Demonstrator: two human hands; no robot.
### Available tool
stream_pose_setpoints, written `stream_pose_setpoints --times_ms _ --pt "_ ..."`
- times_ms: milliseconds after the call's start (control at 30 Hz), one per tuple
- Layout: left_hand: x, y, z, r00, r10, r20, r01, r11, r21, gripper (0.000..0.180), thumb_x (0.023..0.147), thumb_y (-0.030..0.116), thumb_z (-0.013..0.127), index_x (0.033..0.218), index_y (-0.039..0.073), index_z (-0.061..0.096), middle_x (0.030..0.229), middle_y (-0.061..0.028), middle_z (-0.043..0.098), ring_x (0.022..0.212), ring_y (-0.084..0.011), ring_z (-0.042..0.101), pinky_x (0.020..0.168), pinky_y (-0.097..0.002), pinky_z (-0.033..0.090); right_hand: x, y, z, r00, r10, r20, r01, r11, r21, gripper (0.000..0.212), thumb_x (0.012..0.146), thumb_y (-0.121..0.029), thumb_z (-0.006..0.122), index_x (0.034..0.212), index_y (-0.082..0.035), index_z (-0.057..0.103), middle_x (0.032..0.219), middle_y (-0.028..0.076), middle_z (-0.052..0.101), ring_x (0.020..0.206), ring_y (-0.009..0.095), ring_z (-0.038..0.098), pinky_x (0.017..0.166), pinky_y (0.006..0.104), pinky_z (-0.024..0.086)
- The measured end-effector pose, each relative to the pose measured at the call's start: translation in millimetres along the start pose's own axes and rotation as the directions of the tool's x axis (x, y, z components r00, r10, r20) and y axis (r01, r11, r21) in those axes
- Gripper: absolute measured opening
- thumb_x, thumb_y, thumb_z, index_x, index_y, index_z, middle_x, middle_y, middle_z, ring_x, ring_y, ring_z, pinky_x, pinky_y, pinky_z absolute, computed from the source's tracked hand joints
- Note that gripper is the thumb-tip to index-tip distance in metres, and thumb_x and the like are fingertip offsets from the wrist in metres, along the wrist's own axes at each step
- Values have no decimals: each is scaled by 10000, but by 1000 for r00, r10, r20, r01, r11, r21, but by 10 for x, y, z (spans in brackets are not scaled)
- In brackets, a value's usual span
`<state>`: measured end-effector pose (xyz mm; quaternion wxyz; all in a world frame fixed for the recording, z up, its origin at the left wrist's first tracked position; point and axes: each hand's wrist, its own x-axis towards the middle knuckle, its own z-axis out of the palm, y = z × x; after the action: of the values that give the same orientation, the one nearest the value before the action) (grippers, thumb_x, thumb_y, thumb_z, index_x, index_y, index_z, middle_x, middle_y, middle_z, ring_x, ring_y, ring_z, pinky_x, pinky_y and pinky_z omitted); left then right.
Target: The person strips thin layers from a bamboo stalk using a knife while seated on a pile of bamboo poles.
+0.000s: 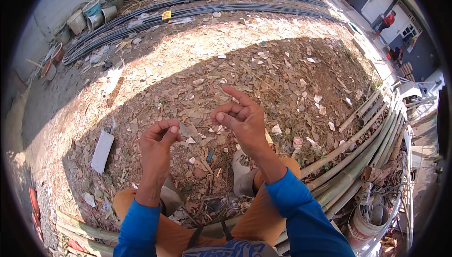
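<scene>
My left hand (159, 145) is raised over the leaf-covered ground (197, 101), its fingers curled and the thumb pressed toward the index finger. Anything in that pinch is too small or thin to make out. Higher and to the right, my right hand (245, 124) points its index finger outward, while the thumb meets the other bent fingers. Whatever it may hold cannot be made out either. A gap separates the two hands, and neither touches the ground. Below them are my knees and shoes, with a small blue-green piece (210, 156) lying among the leaves.
A pale block (102, 151) lies left of my left hand. Bamboo poles (351, 174) curve along the right, beside a bucket (362, 226) with tools. Long dark rods (202, 10) stretch across the back, near several old buckets (92, 10). Two people (387, 21) are far right.
</scene>
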<state>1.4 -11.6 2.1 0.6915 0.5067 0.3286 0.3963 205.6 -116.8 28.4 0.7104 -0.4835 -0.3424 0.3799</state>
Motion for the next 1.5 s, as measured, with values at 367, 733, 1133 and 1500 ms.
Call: stream_pose_setpoints --times_ms 367,733,1133,1500 --pt "-81 140 -57 999 23 39 -22 1000 -21 175 909 -14 729 1084 -23 729 949 -92 731 828 -151 685 772 -309 570 -58 26 246 994 50 93 -42 996 -83 650 917 91 656 1508 55 389 1018 183 757 938 208 742 821 311 605" --pt "-99 195 -18 990 -36 133 53 990 -129 225 926 -30 699 1147 -61 677 989 -152 753 829 -188 737 759 -304 621 -96 93 320 984 83 159 -59 987 -147 681 892 124 654 1512 61 380 1004 173 761 960 194 739 842 301 601" --pt "-93 145 -31 989 -86 118 99 989 -109 199 925 -32 693 1122 -56 695 973 -165 757 812 -199 732 765 -337 620 -115 132 330 980 106 168 -84 988 -131 635 908 67 686 1486 50 423 970 145 758 946 173 734 839 293 593" --pt "-101 119 -31 991 -85 107 91 994 -54 195 899 -10 734 1090 -41 710 929 -124 754 783 -176 714 742 -310 589 -116 160 342 980 93 176 -67 987 -147 616 917 94 604 1497 43 401 936 118 737 894 142 712 807 268 576"
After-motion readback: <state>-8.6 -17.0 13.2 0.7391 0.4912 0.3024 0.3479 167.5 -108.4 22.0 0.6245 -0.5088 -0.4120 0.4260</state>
